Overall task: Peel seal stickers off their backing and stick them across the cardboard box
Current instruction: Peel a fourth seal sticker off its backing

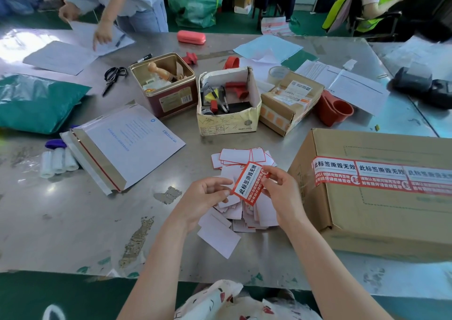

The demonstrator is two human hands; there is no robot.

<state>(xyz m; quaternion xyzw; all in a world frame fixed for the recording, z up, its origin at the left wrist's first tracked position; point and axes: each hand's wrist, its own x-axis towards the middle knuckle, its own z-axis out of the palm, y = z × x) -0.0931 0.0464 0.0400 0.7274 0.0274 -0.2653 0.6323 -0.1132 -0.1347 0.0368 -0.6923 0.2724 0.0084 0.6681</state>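
A red and white seal sticker [248, 183] is held tilted above the table between both hands. My left hand [205, 198] pinches its lower left corner; my right hand [281, 192] pinches its right edge. Under the hands lies a heap of white backing papers [234, 219], some with red borders. To the right sits the large cardboard box [381, 217], with three seal stickers [381, 176] stuck in a row across its top seam, the leftmost wrapping over the box's left edge.
On the metal table [73, 221] stand a tin box [166, 84], an open carton of tools [227, 104] and a small parcel [288, 101]. A white mailer [127, 143], scissors [112, 77] and a green bag [36, 101] lie left. Another person [117, 8] leans over papers far left.
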